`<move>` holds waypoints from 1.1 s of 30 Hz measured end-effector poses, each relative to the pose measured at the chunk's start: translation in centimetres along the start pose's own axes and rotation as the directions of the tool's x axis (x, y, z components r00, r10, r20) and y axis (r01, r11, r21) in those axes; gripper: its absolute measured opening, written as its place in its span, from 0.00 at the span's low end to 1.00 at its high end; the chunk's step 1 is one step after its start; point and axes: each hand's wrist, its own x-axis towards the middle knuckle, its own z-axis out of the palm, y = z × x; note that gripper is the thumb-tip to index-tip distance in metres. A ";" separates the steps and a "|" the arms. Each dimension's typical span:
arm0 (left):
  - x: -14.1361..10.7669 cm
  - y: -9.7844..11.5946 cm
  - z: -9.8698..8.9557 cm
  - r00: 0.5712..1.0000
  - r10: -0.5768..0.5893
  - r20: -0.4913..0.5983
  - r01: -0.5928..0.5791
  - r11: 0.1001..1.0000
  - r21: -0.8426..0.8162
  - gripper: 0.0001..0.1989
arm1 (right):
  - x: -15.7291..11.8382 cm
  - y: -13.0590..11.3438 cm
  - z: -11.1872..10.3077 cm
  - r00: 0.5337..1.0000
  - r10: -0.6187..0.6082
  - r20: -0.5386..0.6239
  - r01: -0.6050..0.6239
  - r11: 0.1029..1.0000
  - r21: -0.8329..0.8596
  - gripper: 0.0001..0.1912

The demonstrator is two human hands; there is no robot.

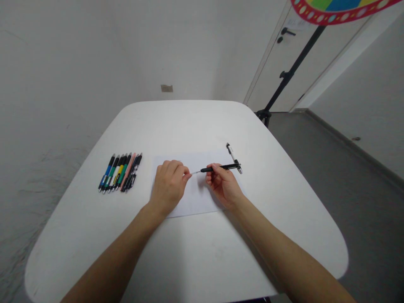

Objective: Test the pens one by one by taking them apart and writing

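Note:
My right hand (224, 185) is closed around a black pen (227, 167), its tip end pointing left. My left hand (169, 181) pinches a thin, pale pen refill (195, 173) between thumb and finger. The refill lines up with the black pen's tip end and meets it; whether it sits inside the barrel is too small to tell. Both hands are over a white sheet of paper (202, 202). Just past the right hand lies a white pen with black ends (232, 152), its lower end partly behind the black pen.
Several pens with blue, green, white, yellow, pink and black barrels (121, 172) lie side by side left of the paper. Everything rests on a white table (189, 122) with rounded corners. A black stand (293, 67) carrying a colourful wheel (341, 10) rises behind it, near a door (271, 80).

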 end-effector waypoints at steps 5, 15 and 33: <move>0.0 0.1 0.0 1.000 0.015 -0.007 -0.015 1.000 0.015 0.05 | 0.0 0.0 0.0 1.000 -0.008 0.011 0.009 0.999 -0.041 0.13; 0.0 0.0 0.0 1.000 0.008 -0.015 -0.007 1.000 0.014 0.05 | 0.0 0.0 -0.1 1.000 -0.023 -0.003 0.023 0.999 -0.024 0.13; -0.1 0.0 0.1 1.000 -0.007 0.019 0.007 1.000 0.009 0.05 | 0.1 0.1 -0.2 0.999 -0.033 -0.004 0.033 0.998 -0.057 0.14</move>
